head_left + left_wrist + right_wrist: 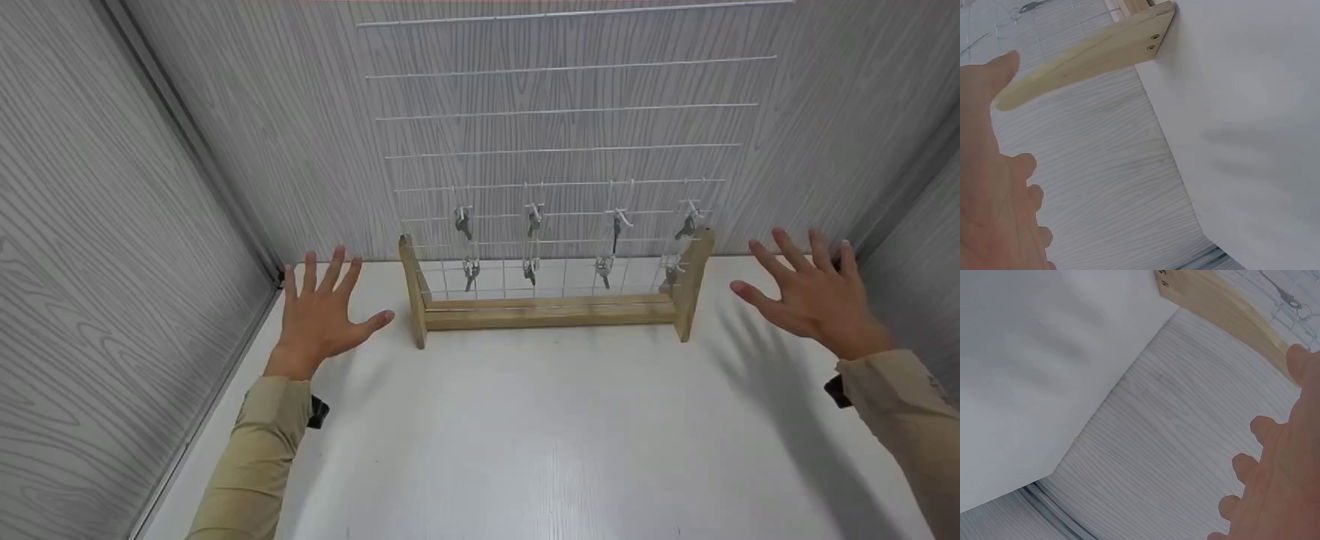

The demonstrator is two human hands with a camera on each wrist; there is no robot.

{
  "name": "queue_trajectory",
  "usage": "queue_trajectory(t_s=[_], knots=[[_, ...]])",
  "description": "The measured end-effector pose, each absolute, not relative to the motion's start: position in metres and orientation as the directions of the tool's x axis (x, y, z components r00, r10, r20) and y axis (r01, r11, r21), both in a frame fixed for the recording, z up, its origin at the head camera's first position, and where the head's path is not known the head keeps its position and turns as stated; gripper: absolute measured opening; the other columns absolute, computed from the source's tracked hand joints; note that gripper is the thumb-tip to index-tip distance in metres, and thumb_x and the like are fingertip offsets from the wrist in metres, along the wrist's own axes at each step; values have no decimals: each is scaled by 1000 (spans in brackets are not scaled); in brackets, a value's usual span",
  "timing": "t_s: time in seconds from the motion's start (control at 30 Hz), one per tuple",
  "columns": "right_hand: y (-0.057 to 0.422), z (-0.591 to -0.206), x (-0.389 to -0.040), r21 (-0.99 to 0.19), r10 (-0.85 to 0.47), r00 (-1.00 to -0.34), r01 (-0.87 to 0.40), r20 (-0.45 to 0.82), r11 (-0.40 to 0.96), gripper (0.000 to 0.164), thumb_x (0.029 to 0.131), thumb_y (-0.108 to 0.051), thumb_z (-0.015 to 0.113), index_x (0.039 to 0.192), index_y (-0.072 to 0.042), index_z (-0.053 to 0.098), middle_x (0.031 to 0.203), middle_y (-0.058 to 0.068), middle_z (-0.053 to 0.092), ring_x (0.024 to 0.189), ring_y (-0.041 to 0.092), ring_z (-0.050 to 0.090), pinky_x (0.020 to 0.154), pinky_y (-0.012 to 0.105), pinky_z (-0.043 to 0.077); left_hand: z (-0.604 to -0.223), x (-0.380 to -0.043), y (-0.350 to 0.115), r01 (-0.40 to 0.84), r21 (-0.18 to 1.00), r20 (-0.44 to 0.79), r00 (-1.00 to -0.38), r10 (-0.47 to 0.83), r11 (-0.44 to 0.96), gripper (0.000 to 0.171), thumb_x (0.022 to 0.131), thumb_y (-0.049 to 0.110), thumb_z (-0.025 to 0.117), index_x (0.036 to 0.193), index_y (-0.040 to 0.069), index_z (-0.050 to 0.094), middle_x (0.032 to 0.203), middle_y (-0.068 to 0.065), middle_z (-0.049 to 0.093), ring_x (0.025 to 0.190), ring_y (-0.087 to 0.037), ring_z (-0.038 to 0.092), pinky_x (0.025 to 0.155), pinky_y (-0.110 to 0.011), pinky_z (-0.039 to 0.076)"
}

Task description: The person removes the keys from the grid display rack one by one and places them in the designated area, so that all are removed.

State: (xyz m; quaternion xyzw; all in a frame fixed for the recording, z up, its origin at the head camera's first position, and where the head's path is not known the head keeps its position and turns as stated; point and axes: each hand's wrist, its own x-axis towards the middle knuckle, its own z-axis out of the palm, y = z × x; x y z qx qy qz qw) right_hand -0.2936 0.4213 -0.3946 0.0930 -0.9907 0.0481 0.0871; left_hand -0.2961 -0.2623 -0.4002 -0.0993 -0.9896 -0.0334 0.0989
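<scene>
Head view: wire grid rack (pixel 562 151) at far side of worktop (pixel 525 420); keys (pixel 463 225) on hooks (pixel 623 217), likely spaced against tangling. Left hand (pixel 319 311) and right hand (pixel 817 300) flank it, spread wide, empty.

Left wrist: screws (pixel 1154 37) secure left upright (pixel 1089 62), presumably for stiffness.

Right wrist: right upright (pixel 1221 309), likewise screwed.

The stand (pixel 551 315) sits at the far side of the surface (pixel 525 427), before the back panel (pixel 285 112), its grid (pixel 562 151) rising between two end pieces (pixel 415 296); keys (pixel 463 223) hang on it (an upper row, a lower row). The left hand (pixel 319 319) is left of the stand, the right hand (pixel 817 304) right
</scene>
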Motion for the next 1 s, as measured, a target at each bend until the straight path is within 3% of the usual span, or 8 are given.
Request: queue_trajectory(t_s=[0.23, 0.43, 0.57, 0.7, 0.73, 0.83, 0.93, 1.0], knots=[[422, -392, -296, -144, -189, -962, -219, 195, 965, 80, 110, -60, 45, 171, -12, 24, 174, 31, 17, 155, 66, 7, 121, 84, 1, -403, -298, -254, 222, 155, 201, -961, 189, 963, 107, 95, 73, 60, 171, 11, 19, 180, -17, 9, 163, -54, -2, 128, -74, -4], [408, -392, -295, -221, -237, -937, -296, 255, 929, 67, 112, -48, 52, 161, -4, 40, 164, 35, 35, 137, 63, 45, 105, 84, 32, -416, -298, -247, 215, 299, 182, -969, 165, 930, 100, 98, 65, 64, 172, 15, 19, 180, -15, 9, 163, -54, -3, 128, -74, -5], [396, -390, -295, -334, -237, -915, -346, 325, 877, 59, 111, -36, 59, 155, 1, 47, 157, 34, 43, 125, 59, 54, 100, 78, 41, -425, -297, -242, 217, 376, 211, -967, 145, 901, 95, 99, 57, 66, 171, 13, 23, 179, -18, 15, 161, -57, 5, 127, -77, 3], [387, -388, -296, -419, -222, -897, -382, 382, 824, 51, 109, -24, 64, 150, 4, 52, 150, 33, 51, 129, 58, 54, 98, 74, 47, -435, -297, -237, 199, 484, 224, -969, 99, 852, 88, 102, 48, 66, 170, 8, 25, 176, -22, 21, 160, -54, 18, 128, -73, 14], [385, -388, -296, -428, -216, -893, -388, 396, 816, 49, 109, -22, 65, 149, 4, 53, 147, 33, 54, 127, 57, 56, 96, 71, 49, -438, -297, -236, 190, 514, 221, -972, 85, 836, 87, 103, 46, 65, 170, 7, 25, 176, -22, 22, 161, -51, 21, 129, -70, 17], [379, -389, -295, -457, -189, -881, -396, 433, 797, 43, 107, -18, 67, 144, 2, 59, 140, 28, 62, 118, 48, 66, 91, 37, 58, -446, -297, -232, 165, 606, 201, -978, 51, 778, 84, 105, 43, 64, 169, 6, 24, 175, -21, 25, 162, -43, 25, 131, -61, 23], [373, -391, -296, -491, -157, -869, -405, 470, 771, 37, 106, -15, 69, 139, -1, 65, 133, 25, 68, 107, 14, 71, 81, 6, 46, -456, -296, -228, 149, 688, 181, -983, 31, 710, 82, 106, 41, 62, 169, 5, 23, 175, -20, 26, 163, -39, 24, 132, -56, 24], [370, -392, -296, -517, -145, -861, -419, 488, 746, 34, 105, -14, 69, 136, -1, 67, 129, 24, 71, 101, -7, 64, 79, -1, 40, -462, -296, -225, 145, 740, 176, -984, 19, 656, 80, 107, 38, 62, 169, 4, 24, 175, -21, 26, 162, -41, 25, 132, -56, 25]])
